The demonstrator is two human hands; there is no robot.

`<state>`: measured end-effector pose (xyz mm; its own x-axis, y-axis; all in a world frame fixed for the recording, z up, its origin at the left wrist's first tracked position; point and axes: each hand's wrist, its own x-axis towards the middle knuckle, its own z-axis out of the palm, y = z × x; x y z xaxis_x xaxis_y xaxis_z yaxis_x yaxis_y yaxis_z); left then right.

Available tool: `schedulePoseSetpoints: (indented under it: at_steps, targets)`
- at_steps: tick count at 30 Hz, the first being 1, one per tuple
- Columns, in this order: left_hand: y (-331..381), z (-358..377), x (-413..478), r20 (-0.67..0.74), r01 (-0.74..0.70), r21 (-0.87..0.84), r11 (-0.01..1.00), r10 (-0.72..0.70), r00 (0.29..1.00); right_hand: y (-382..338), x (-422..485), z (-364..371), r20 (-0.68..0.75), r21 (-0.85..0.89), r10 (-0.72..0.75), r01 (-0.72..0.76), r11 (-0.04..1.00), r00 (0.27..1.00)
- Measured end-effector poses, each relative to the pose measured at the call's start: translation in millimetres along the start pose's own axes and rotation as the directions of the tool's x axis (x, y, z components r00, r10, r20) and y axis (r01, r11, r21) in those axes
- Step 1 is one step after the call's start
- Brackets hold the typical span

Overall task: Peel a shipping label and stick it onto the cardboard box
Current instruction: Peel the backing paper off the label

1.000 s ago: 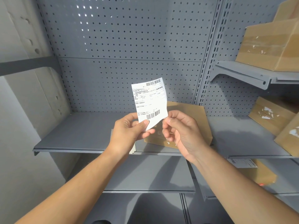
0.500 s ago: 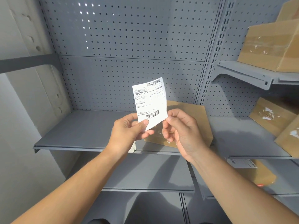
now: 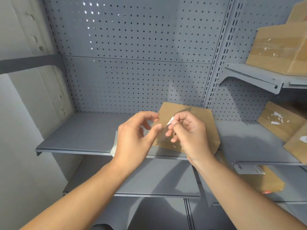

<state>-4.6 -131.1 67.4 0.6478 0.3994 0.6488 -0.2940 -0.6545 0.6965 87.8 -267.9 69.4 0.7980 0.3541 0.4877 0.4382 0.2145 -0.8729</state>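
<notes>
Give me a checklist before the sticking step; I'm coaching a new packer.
1. Label held: ok. The right hand pinches a white corner of the label; the rest is blurred.
2. Backing peeled off: cannot tell.
3. Left hand gripping: cannot tell. Its fingers are partly open, with blur between them.
4. Box in place: ok. It lies on the shelf right behind the hands.
5. Box face free for the label: cannot tell. The hands cover much of it.
</notes>
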Motion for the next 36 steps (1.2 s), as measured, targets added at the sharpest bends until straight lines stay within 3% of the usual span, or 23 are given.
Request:
schedulePoseSetpoints:
  at_steps: [5,12,15,20,28,36]
  targets:
    - [11.0,3.0,2.0,0.102,0.09,-0.095,0.991,-0.08,0.992,-1.1,-5.0,4.3,0.029,-0.031,-0.072,0.073,0.997,0.997]
    - [6.5,2.7,-1.5,0.1,0.04,-0.058,0.997,-0.034,0.994,3.6,-9.6,4.1,0.085,-0.134,-0.137,0.148,0.98,0.987]
    - [7.8,3.0,-1.8,0.089,0.091,-0.064,0.994,-0.085,0.992,4.7,-10.1,2.9,0.09,-0.167,-0.126,0.139,0.976,0.988]
    - [1.1,3.3,-0.6,0.042,0.16,-0.136,0.978,-0.156,0.987,4.7,-8.8,2.6,0.03,-0.149,-0.039,0.042,0.988,0.999]
    - [-6.7,-3.3,0.0,-0.057,0.157,-0.168,0.973,-0.168,0.984,-2.2,-7.4,-0.4,-0.059,-0.109,0.007,-0.013,0.994,0.998]
    - [-7.4,-6.4,-1.0,-0.097,0.24,-0.3,0.923,-0.28,0.955,-5.7,-3.8,-6.6,-0.149,0.053,0.203,-0.197,0.979,0.968]
